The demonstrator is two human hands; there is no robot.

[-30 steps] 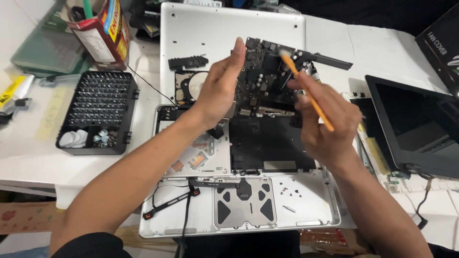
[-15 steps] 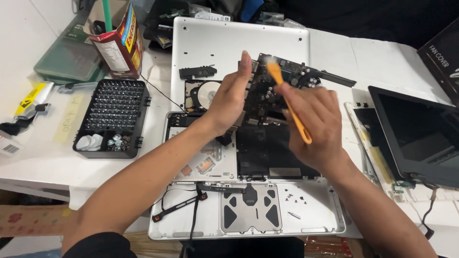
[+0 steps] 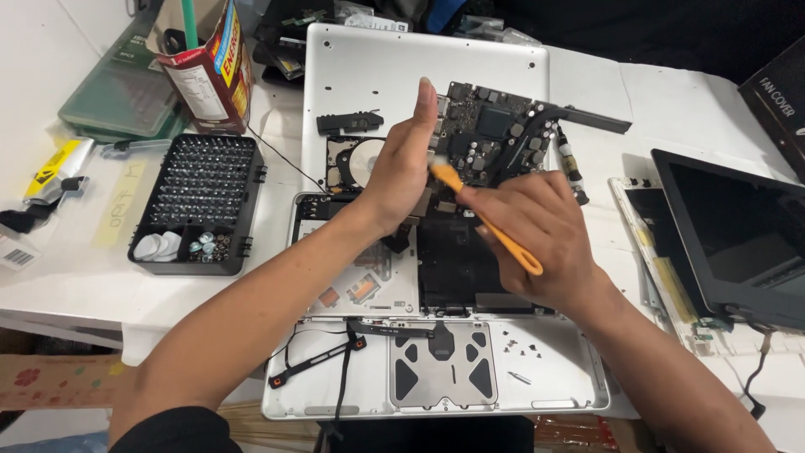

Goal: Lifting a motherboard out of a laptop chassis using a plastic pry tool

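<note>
Your left hand (image 3: 401, 172) grips the dark circuit board (image 3: 490, 134) by its left edge, tilted above the opened laptop shell (image 3: 537, 394). Your right hand (image 3: 537, 239) is closed around an orange brush (image 3: 490, 222), its tip at the board.

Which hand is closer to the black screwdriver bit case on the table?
Left. The left hand holds the circuit board just right of the bit case; the right hand, gripping an orange tool, sits farther right.

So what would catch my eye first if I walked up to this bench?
Probably the dark circuit board, propped up at centre by the left hand while the right hand works an orange tool against it. Below lies an opened silver laptop shell, and to the left a black tray of screwdriver bits.
</note>
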